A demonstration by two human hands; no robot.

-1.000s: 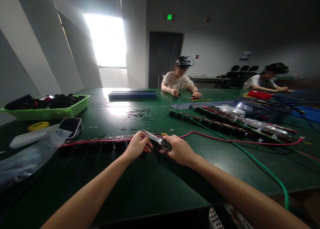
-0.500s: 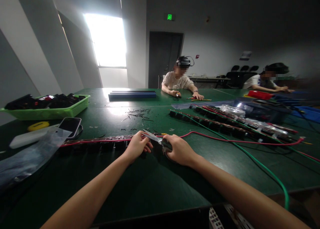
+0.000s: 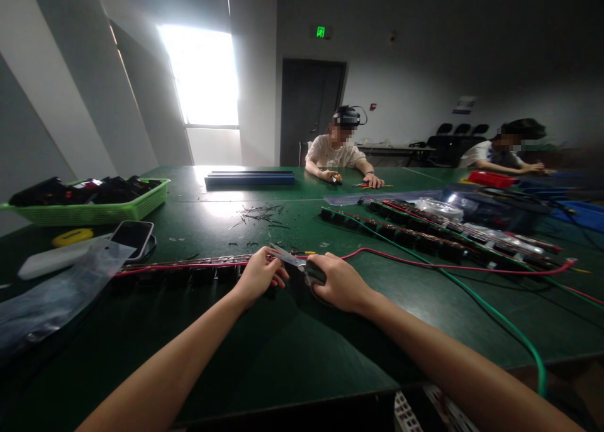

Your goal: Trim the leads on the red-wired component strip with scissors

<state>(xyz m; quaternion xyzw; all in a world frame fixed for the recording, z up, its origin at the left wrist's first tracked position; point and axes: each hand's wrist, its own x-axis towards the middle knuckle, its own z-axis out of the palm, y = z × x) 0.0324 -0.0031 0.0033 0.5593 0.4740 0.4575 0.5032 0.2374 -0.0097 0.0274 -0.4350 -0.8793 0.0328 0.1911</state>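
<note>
My right hand (image 3: 340, 282) is closed around the dark handles of a pair of scissors (image 3: 289, 257). Their metal blades point left, close to the fingertips of my left hand (image 3: 260, 275). My left hand's fingers are curled at the right part of a long wired black strip (image 3: 189, 273), which lies on the table and runs off to the left. A red wire (image 3: 387, 254) follows the strip and continues right, past my right hand. What sits between the blades is too small to make out, and my fingers hide part of the strip.
Dark clippings (image 3: 260, 216) are scattered beyond my hands. More wired strips (image 3: 401, 234) and a green wire (image 3: 491, 306) lie to the right. A green basket (image 3: 94, 212) of black parts, a phone (image 3: 132, 238) and a plastic bag (image 3: 66, 293) are left. Two people sit across the table.
My hands and the scissors stay almost in place, with only a slight shift of my right hand's grip. Across the table, coloured wires under a person's hand have moved slightly left.
</note>
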